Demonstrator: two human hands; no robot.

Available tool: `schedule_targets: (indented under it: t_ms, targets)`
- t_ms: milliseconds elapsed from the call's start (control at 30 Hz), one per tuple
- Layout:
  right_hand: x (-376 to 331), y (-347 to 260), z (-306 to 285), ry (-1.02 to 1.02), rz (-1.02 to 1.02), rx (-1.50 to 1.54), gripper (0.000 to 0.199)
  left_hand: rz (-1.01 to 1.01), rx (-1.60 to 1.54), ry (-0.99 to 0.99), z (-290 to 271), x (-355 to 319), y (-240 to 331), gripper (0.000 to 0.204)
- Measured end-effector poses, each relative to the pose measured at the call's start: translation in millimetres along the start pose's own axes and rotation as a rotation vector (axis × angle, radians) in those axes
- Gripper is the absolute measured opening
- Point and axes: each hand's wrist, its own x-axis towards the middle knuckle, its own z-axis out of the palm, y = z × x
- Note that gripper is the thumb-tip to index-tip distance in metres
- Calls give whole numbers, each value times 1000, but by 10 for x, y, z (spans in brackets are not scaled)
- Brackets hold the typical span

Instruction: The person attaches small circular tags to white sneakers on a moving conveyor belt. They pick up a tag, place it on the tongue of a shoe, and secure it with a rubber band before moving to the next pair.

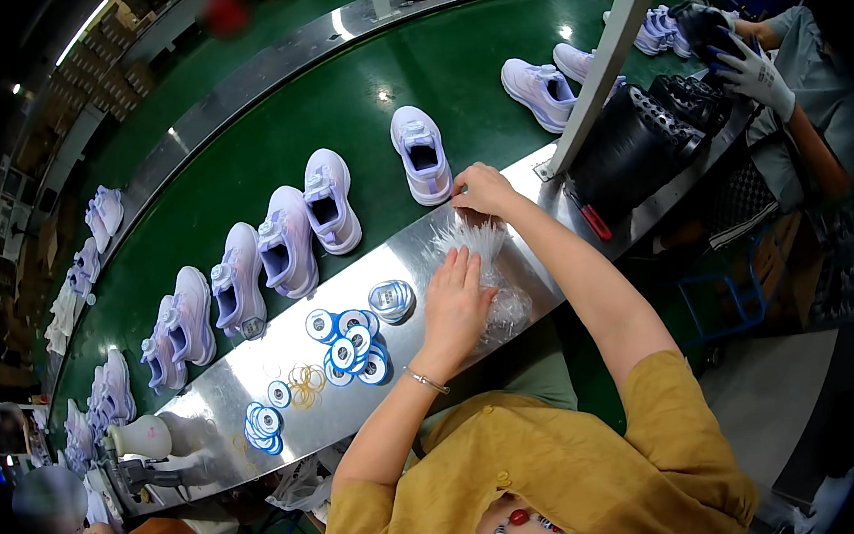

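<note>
My left hand point(455, 300) lies flat, fingers spread, on a pile of clear plastic fastener strips point(486, 252) on the steel ledge point(226, 388). My right hand point(482, 188) pinches at the top of the same pile, right beside a pale lilac sneaker point(422, 153) on the green conveyor belt point(237, 146). Whether the right fingers hold a strip is unclear. Round blue-and-white tags point(353, 345) lie in a heap to the left of my left hand.
Several more lilac sneakers point(284, 240) sit in a row on the belt. Yellow rubber bands point(306, 385) and more tags point(262, 428) lie on the ledge. A black perforated basket point(637, 135) stands right, where a gloved co-worker's hand point(755, 70) works. A white post point(603, 57) rises nearby.
</note>
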Motion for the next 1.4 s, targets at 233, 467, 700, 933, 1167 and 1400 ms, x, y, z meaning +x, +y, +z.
schedule_targets:
  t_ms: [233, 467, 700, 933, 1167, 1400]
  targets:
    - [-71, -193, -147, 170, 123, 1171, 11, -2, 29, -74, 349, -24, -195, 51]
    - [-739, -819, -637, 295, -86, 1485, 11, -26, -11, 34, 129, -162, -220, 43]
    - [-1362, -794, -451, 24, 228, 1013, 15, -267, 64, 182, -702, -503, -810, 34]
    - [-1498, -1135, 127, -11, 51, 952, 13, -349, 23, -60, -869, -679, -958, 37]
    - [-1612, -1608, 276, -8, 82, 717, 17, -698, -604, 24, -1150, -726, -999, 19]
    - [-1619, -2179, 599, 212, -121, 584, 12, -798, -1099, 258, -1200, -1048, -770, 12]
